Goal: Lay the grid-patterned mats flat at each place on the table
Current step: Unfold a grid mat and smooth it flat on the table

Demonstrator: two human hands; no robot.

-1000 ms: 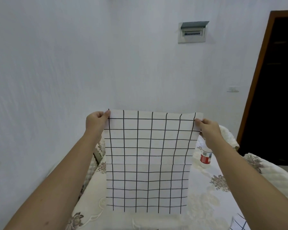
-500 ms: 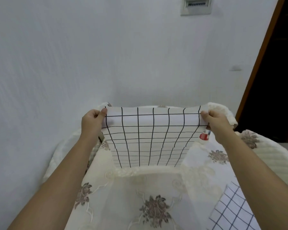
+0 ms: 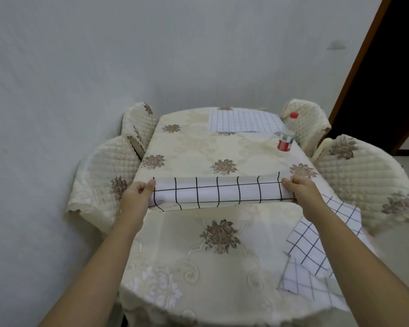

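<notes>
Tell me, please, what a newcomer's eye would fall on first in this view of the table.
The grid-patterned mat stretched across the middle of the floral tablecloth draws the eye, its ends pinched by the left hand and the right hand. Next come a second grid-patterned mat lying flat at the far end and a red-capped bottle standing near the far right edge.
</notes>
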